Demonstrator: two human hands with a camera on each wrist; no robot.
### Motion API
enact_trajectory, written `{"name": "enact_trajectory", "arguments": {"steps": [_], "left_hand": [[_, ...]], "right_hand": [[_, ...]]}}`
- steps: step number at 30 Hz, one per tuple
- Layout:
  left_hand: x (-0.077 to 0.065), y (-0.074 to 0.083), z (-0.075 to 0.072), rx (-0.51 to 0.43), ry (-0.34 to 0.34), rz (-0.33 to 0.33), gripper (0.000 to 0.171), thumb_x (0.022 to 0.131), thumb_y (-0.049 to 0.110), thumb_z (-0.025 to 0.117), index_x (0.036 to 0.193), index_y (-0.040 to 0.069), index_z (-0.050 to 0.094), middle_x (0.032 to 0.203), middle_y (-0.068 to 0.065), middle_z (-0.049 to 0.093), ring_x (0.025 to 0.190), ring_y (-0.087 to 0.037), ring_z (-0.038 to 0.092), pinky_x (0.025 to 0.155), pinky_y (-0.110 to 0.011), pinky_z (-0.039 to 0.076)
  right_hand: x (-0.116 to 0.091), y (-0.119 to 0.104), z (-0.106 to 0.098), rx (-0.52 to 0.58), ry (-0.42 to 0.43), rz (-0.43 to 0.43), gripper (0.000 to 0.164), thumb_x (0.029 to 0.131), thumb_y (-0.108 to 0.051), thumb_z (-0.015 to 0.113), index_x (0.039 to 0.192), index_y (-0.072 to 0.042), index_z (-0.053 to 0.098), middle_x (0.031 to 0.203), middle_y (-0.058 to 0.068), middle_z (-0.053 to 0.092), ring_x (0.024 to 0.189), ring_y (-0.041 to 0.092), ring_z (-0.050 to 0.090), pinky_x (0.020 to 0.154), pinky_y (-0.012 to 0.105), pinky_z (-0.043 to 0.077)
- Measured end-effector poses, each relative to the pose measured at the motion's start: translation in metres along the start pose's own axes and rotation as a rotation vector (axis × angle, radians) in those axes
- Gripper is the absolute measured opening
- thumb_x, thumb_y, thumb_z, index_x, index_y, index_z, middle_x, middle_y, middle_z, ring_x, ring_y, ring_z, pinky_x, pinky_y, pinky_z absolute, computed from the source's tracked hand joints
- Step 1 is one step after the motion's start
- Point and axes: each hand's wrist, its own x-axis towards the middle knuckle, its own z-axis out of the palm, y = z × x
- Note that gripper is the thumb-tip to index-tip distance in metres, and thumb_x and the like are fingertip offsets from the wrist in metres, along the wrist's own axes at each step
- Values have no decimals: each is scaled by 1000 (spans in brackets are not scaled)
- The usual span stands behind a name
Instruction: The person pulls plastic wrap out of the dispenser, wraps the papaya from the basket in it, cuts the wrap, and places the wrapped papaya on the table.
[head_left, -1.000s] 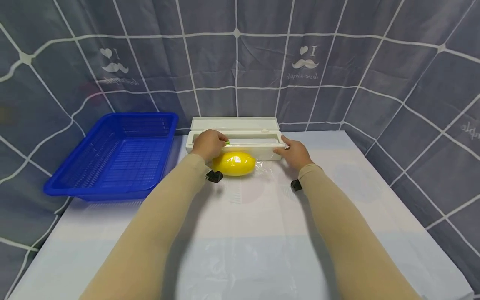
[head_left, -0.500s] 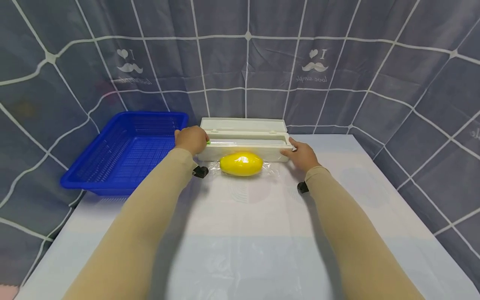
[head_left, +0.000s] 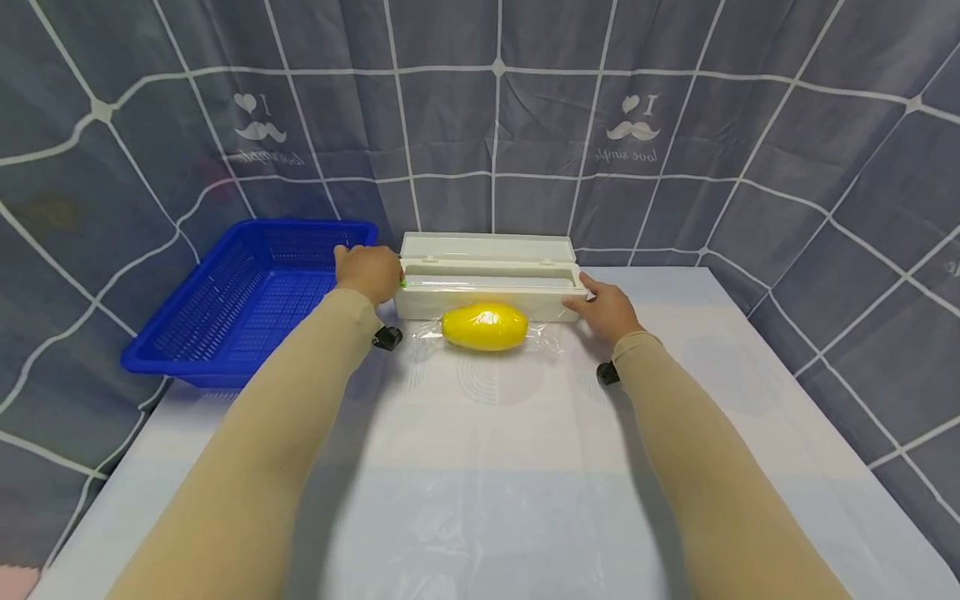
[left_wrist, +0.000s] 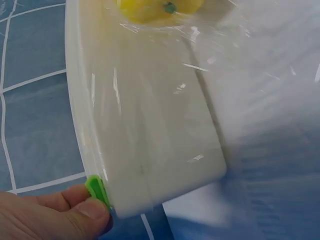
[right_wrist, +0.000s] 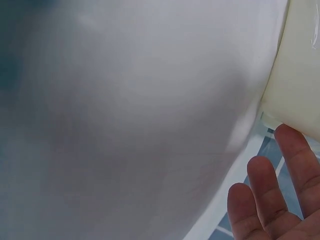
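A long white cling film dispenser point(head_left: 487, 307) stands at the back of the table with its lid point(head_left: 487, 247) raised. My left hand point(head_left: 367, 273) is at its left end. In the left wrist view, thumb and finger pinch a small green slide cutter point(left_wrist: 97, 189) at the box's corner. My right hand point(head_left: 609, 310) holds the right end, thumb towards the top corner. The right wrist view shows a fingertip point(right_wrist: 285, 131) against the box's lower corner, other fingers fairly straight. A yellow oval fruit point(head_left: 484, 327) with a green end spot lies in front, with clear film point(head_left: 543, 337) spreading at both sides.
A blue plastic basket point(head_left: 225, 367) stands on the left, close to my left hand. The table point(head_left: 480, 500) has a pale cover. A grey checked curtain point(head_left: 450, 125) hangs behind and along both sides.
My left hand has slid leftward with the green cutter to the box's left end, uncovering the fruit's left side and film. The right hand stays at the right end. The head view shifted slightly.
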Motion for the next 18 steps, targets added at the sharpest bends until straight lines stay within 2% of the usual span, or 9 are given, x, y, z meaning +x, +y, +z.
{"name": "enact_trajectory", "arguments": {"steps": [6, 13, 18], "left_hand": [[-2, -1, -5, -25, -6, 1, 23, 101, 23, 62, 113, 15, 80, 119, -11, 77, 109, -41, 64, 103, -61, 33], [0, 0, -2, -28, -13, 18, 26, 101, 14, 57, 114, 16, 80, 122, -11, 76, 112, -43, 63, 105, -63, 33], [-2, 0, -3, -64, -29, 14, 32, 99, 8, 55, 116, 18, 80, 125, -11, 76, 114, -44, 63, 102, -62, 32]], "right_hand": [[0, -1, 1, 9, 0, -4, 79, 101, -49, 68, 166, -24, 30, 154, 19, 56, 124, 33, 61, 106, 51, 49], [-1, 0, -1, 2, -8, 10, 80, 101, -50, 68, 166, -25, 29, 149, 20, 60, 123, 33, 61, 108, 51, 48], [1, 0, -2, 3, -27, 21, 81, 101, -49, 69, 167, -25, 28, 146, 20, 62, 122, 32, 61, 109, 52, 47]]}}
